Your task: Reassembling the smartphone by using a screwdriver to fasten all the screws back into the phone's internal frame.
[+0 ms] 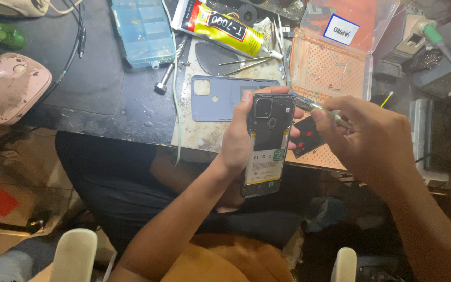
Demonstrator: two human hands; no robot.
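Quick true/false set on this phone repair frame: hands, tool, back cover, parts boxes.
1. The left hand holds the opened phone. True.
2. The right hand is empty. False: it holds a screwdriver at the phone's top corner.
3. The blue back cover is fitted on the phone. False: it lies apart on the mat.
4. A blue parts box lies on the bench. True.

Dark, stained workbench (pixel 105 83); brown floor (pixel 6 209) below; dim light.
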